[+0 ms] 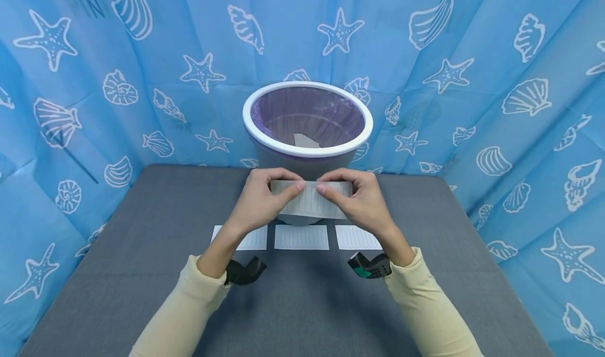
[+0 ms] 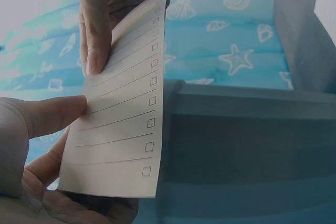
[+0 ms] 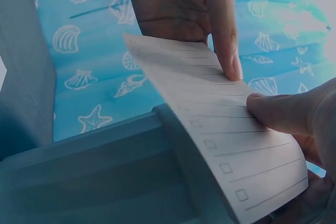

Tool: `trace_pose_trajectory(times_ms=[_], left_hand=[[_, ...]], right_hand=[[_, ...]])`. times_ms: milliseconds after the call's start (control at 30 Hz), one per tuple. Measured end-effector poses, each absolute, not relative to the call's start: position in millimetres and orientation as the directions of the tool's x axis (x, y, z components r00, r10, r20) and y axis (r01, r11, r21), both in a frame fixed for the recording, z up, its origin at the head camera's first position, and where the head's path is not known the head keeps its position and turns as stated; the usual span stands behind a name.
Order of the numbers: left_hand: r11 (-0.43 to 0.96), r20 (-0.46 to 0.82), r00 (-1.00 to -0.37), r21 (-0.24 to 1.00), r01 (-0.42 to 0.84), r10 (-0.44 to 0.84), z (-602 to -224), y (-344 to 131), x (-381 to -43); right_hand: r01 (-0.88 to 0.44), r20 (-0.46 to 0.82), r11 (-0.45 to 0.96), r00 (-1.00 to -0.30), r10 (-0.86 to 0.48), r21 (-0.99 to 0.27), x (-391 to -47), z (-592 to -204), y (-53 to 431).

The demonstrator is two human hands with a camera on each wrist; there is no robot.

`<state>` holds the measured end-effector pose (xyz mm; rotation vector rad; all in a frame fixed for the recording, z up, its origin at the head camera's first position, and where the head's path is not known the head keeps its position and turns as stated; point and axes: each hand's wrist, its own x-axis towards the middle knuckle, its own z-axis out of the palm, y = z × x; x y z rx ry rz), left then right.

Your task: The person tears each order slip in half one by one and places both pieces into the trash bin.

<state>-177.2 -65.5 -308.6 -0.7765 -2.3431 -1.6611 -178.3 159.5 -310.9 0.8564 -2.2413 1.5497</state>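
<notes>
Both hands pinch one lined paper sheet with small checkboxes point(image 2: 121, 114), held up in front of the trash can point(image 1: 302, 160). My left hand point(image 1: 264, 197) grips its upper edge left of the middle, thumb on the near face and fingers behind. The right hand point(image 1: 361, 197) pinches it likewise, just to the right. The two thumb tips are close together near the sheet's upper middle. In the right wrist view the sheet point(image 3: 210, 124) bows slightly and looks whole. Behind it, the can has a white rim and a purple liner point(image 1: 302, 113).
Three similar lined sheets lie in a row on the grey table: a left one point(image 1: 252, 239), a middle one point(image 1: 301, 237) and a right one point(image 1: 356, 238). A pale paper piece point(image 1: 305, 140) is inside the can. A blue seashell curtain point(image 1: 198, 115) hangs behind.
</notes>
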Motion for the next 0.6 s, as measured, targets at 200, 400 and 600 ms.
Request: trace_pose_trajectory(times_ms=[200, 400, 600], left_hand=[[0.226, 0.421, -0.845, 0.834, 0.504, 0.331, -306.0, -62.6, -177.3], [0.232, 0.43, -0.841, 0.827, 0.512, 0.328, -305.2, -60.6, -176.6], [0.233, 0.435, -0.84, 0.824, 0.517, 0.326, -303.0, -59.1, -176.9]], right_hand=[[-0.624, 0.546, 0.23, -0.773, -0.324, -0.747, -180.0, -308.6, 158.5], [-0.627, 0.544, 0.237, -0.769, -0.334, -0.742, -180.5, -306.9, 158.4], [-0.635, 0.549, 0.253, -0.765, -0.337, -0.73, -181.5, -305.4, 159.2]])
